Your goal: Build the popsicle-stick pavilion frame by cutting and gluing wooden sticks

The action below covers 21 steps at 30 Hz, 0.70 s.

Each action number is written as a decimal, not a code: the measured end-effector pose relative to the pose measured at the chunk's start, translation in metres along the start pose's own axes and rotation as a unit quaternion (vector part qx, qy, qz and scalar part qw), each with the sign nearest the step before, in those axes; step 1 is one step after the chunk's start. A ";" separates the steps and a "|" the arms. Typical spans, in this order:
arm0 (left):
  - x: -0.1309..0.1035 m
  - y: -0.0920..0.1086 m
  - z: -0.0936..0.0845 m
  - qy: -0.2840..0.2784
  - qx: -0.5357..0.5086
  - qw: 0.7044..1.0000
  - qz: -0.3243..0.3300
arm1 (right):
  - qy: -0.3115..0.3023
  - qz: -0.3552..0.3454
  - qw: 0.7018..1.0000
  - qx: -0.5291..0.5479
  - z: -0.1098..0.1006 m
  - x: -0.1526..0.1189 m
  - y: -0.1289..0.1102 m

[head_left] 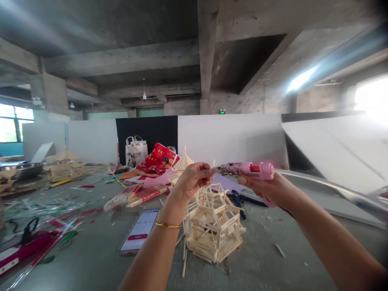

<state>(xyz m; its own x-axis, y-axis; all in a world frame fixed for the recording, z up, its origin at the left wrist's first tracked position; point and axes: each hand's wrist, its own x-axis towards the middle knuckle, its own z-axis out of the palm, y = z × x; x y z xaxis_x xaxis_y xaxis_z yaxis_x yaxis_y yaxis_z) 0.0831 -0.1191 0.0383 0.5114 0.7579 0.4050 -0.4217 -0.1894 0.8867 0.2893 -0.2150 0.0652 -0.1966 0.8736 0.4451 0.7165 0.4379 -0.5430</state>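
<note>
My left hand (194, 178) pinches a thin wooden stick (214, 165) against the pink glue gun (248, 169) gripped in my right hand (269, 190), above the half-built stick pavilion (212, 226) mid-tabletop, its roof seemingly unfinished.

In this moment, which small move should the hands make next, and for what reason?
Probably bring the glue gun tip onto the end of the small stick. The left hand pinches the stick upright and the right hand aims the nozzle almost at it. Both are raised above the stick house, so no glue seems applied yet.

Pink glue gun (248, 169), pale wooden stick model (212, 226), gold bangle (167, 225).
</note>
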 end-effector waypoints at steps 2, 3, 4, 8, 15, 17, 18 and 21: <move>0.000 0.001 0.000 -0.004 -0.004 1.000 0.000 | -0.006 0.009 1.000 -0.007 0.000 0.000 -0.002; 0.000 0.001 0.000 -0.008 -0.007 1.000 -0.003 | -0.005 0.011 1.000 -0.004 0.000 0.000 -0.003; 0.000 0.001 -0.001 -0.011 -0.010 1.000 -0.006 | -0.003 0.012 1.000 0.002 0.000 0.000 -0.003; 0.002 -0.003 -0.005 -0.024 -0.018 0.999 -0.009 | 0.025 0.021 0.998 0.044 0.000 0.001 0.004; 0.002 -0.006 -0.004 -0.034 -0.006 0.999 -0.011 | 0.044 0.024 0.998 0.046 -0.002 0.000 0.006; 0.002 -0.006 -0.003 -0.027 -0.004 1.000 -0.012 | 0.039 0.022 0.998 0.037 -0.003 -0.002 0.000; 0.002 -0.006 -0.003 -0.027 -0.003 1.000 -0.012 | 0.038 0.024 0.998 0.032 -0.003 -0.003 -0.002; 0.002 -0.006 -0.003 -0.031 -0.002 0.999 -0.012 | 0.035 0.031 0.999 0.017 -0.003 -0.004 -0.007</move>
<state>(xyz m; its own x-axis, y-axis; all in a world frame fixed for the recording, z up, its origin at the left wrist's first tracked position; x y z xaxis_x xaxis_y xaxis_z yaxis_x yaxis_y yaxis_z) 0.0847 -0.1147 0.0335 0.5659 0.7226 0.3971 -0.4126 -0.1688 0.8951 0.2872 -0.2227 0.0697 -0.1046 0.8825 0.4584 0.7025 0.3919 -0.5940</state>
